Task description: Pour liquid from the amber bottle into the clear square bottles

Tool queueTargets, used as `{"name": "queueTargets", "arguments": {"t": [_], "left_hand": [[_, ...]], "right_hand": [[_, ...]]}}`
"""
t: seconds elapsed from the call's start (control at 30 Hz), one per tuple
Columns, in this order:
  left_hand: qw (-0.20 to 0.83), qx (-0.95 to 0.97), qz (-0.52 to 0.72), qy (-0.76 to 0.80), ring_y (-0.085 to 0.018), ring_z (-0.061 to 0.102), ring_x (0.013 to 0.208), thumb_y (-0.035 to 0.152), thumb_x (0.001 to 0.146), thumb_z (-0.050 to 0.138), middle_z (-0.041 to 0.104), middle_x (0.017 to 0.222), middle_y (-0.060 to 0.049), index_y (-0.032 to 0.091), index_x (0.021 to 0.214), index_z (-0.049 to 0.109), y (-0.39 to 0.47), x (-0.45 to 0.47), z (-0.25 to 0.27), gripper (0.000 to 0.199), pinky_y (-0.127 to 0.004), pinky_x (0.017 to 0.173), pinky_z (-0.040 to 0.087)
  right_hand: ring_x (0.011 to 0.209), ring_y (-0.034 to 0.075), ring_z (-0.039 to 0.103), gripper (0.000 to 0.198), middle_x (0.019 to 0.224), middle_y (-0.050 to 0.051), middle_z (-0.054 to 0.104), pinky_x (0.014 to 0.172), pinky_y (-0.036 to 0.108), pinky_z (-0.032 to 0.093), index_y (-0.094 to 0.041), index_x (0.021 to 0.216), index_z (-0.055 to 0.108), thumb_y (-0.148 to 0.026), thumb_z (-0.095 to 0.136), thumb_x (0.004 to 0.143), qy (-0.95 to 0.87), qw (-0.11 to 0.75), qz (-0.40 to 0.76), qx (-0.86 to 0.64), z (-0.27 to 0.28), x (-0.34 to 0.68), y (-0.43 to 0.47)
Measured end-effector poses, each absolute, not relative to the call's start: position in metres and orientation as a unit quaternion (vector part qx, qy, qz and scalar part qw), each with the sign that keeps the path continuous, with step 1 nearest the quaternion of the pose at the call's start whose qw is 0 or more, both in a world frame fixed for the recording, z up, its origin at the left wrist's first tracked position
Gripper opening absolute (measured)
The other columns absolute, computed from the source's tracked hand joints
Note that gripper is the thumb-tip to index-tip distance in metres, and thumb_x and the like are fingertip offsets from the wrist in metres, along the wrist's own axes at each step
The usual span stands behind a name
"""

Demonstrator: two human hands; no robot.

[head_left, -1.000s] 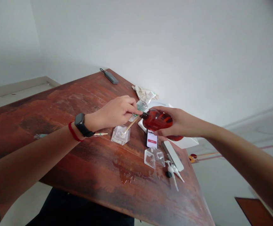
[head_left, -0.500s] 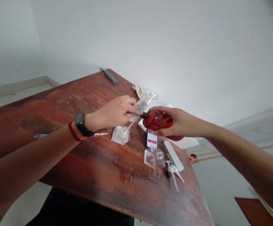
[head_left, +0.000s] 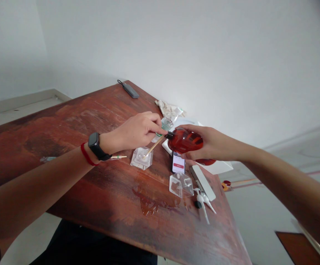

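The amber-red translucent bottle (head_left: 186,141) with a black neck is in the air above the counter (head_left: 107,184), tilted far over to its side, with the neck toward the left hand (head_left: 139,130). The right hand (head_left: 208,141) is wrapped around its body. The left hand has its fingers mostly folded, and the index fingertip reaches to the black neck, where the upper end of a thin pale wooden stick (head_left: 153,148) also is; I cannot tell if these fingers pinch the stick or only press it against the neck. The stick slopes down to a clear shallow plastic tray (head_left: 135,161) below the left hand. In my judgement, this position asks for a quiet right wrist, only small changes of the tilt, and light pressure from the left finger, so that the stick neither slips from the neck nor pushes the tray. Whether liquid is running along the stick is too small to see. Just under the right hand lies a black phone with a lit screen (head_left: 178,165); nearer to the person are a second clear plastic tray (head_left: 176,188), white plastic pump heads (head_left: 202,202) and a wet patch of clear liquid (head_left: 150,208). Beyond the hands rest a clear bottle with a green label (head_left: 166,123) and a crumpled beige cloth (head_left: 165,109).
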State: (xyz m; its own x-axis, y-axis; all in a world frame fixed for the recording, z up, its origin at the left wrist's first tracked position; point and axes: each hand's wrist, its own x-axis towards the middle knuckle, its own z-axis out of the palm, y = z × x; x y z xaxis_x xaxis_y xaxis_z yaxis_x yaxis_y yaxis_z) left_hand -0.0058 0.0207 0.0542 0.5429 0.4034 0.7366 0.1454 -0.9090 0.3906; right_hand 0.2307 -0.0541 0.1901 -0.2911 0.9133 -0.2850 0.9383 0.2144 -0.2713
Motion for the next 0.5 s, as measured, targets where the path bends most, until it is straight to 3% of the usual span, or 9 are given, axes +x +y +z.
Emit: {"name": "queueTargets", "arguments": {"t": [0.5], "left_hand": [[0.148,0.865,0.452,0.158,-0.020,0.068,0.093,-0.001,0.090,0.054,0.074,0.101,-0.007,0.019,0.106,0.088,0.0217,-0.0055,0.0531,0.042,-0.033,0.089,0.054]], "right_hand": [[0.095,0.029,0.079,0.066,0.111,0.002,0.082,0.085,0.041,0.062,-0.029,0.135,0.070,-0.048,0.088,0.074,0.778,0.036,-0.202,0.594,0.1899,0.2332,-0.0530]]}}
